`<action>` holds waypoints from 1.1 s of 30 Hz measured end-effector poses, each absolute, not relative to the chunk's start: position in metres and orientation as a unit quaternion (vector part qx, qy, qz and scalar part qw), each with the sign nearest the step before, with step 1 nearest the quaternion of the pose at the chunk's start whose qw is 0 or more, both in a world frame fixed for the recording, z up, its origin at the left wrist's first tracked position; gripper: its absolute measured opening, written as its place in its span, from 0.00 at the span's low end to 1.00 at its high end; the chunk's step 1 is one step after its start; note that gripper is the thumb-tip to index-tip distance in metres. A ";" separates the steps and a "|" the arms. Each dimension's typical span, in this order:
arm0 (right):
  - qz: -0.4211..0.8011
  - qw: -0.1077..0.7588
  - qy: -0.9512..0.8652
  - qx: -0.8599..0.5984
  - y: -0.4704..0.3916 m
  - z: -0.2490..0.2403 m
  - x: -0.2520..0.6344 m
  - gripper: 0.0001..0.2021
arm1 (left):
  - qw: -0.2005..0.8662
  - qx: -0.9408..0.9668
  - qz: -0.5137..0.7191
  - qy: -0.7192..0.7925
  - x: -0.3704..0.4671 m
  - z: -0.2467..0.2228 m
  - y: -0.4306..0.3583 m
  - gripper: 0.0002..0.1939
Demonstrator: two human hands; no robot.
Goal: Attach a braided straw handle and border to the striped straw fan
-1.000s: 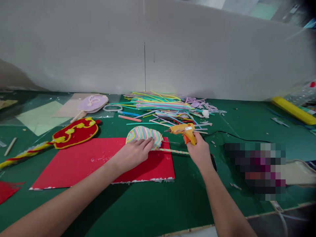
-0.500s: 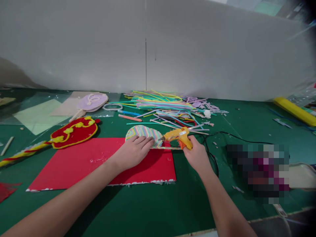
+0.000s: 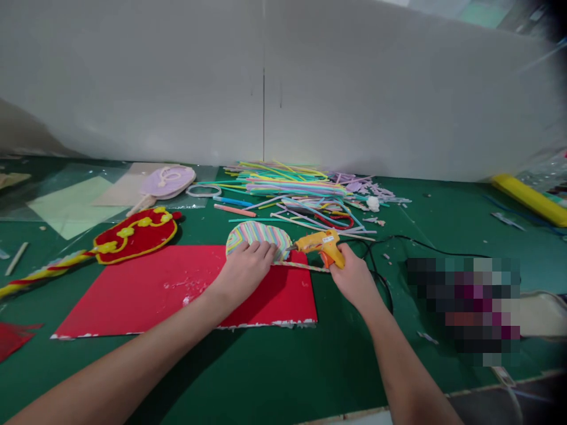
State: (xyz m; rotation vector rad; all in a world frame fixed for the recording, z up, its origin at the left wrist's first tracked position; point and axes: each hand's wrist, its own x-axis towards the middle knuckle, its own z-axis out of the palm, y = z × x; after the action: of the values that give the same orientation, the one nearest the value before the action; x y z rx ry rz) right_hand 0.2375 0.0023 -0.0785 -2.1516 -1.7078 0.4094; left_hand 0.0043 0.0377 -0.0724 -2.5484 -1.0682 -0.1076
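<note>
My right hand (image 3: 352,273) is wrapped round the handle of a yellow hot glue gun (image 3: 316,241), its nozzle at the right edge of a pastel-striped, rounded piece (image 3: 257,234). My left hand (image 3: 248,265) rests at the near edge of that piece with fingers bent; the fingertips, and whatever they pinch, are hidden. A thin multicoloured twisted strand (image 3: 301,267) runs from beside the left fingers to below the right hand. The striped piece lies over the far edge of a red board (image 3: 142,289) with white ragged edging.
Pipe cleaners (image 3: 292,183) lie heaped at the back, before a grey partition (image 3: 177,82). On the left are a red-and-yellow fan (image 3: 135,237) and a lilac fan (image 3: 168,180). A black cord (image 3: 425,245) trails right, near a yellow bar (image 3: 529,198) and a blurred-out patch.
The left fingers are more bent and bunched at the striped piece's near edge. The glue gun stays at almost the same place, and the view has shifted slightly.
</note>
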 end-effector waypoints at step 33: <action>0.186 0.351 -0.574 -0.716 -0.003 -0.076 0.222 0.18 | 0.175 -0.880 -0.181 -0.402 -0.002 -0.068 0.040 0.11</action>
State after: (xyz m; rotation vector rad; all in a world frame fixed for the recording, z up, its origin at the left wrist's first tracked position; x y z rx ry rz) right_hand 0.2218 -0.0029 -0.0765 -1.8542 -1.4858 0.4818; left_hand -0.0020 0.0404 -0.0678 -2.4945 -1.1392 -0.5119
